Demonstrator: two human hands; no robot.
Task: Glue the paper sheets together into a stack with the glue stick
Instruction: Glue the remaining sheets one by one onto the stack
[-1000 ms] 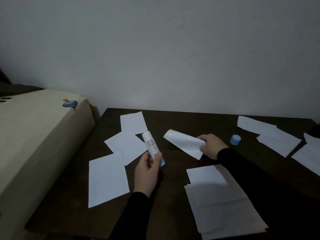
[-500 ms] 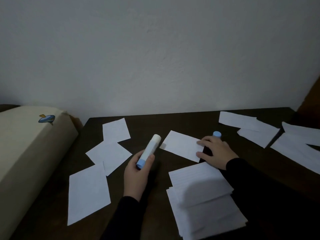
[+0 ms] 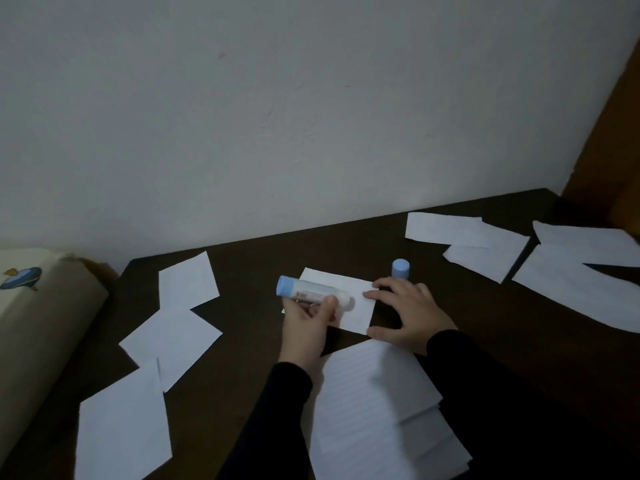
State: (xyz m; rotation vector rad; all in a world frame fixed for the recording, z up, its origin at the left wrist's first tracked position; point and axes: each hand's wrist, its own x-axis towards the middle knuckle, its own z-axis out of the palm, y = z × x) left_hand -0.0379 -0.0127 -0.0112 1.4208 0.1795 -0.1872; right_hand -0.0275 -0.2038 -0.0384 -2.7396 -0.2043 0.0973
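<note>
Home room: dark desk (image 3: 242,393), plain wall (image 3: 311,116), bed (image 3: 34,323).

White paper sheets (image 3: 173,341) on a dark brown table (image 3: 242,393); a white glue stick (image 3: 313,293) with pale blue base, matching blue cap (image 3: 400,268); black sleeves (image 3: 277,410).

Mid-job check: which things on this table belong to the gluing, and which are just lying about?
In the job:
glue stick, gripped by left hand
small sheet, held flat by right hand
lined stack
loose sheets, waiting
blue cap, off

Lying about:
beige cushion
</note>
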